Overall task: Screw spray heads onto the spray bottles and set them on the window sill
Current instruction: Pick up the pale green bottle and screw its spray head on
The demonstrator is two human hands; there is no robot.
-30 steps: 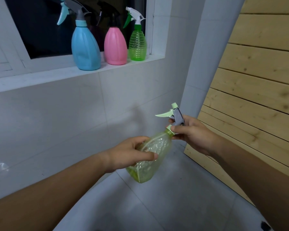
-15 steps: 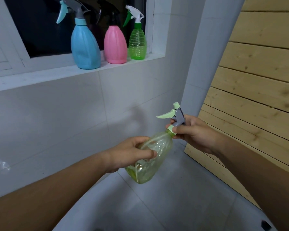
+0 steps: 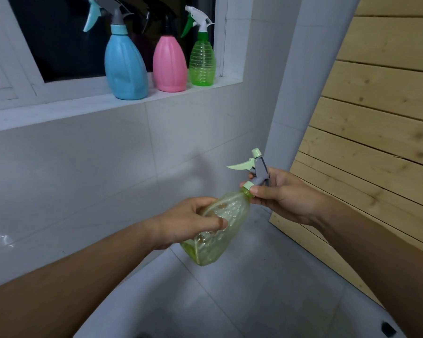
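Our left hand (image 3: 188,223) gripped the yellow bottle (image 3: 217,228), tilted in mid-air below the window sill (image 3: 59,111); our right hand (image 3: 279,196) pinched the spray head (image 3: 255,170) at its collar. Best to hold the bottle steady and twist until snug.

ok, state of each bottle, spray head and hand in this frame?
blue bottle: upright on window sill, head on
pink bottle: upright on sill, head on
green bottle: upright on sill, head on
yellow-green bottle: tilted, held in air
spray head: seated on its neck
left hand: wrapped around the body
right hand: fingers pinching the collar
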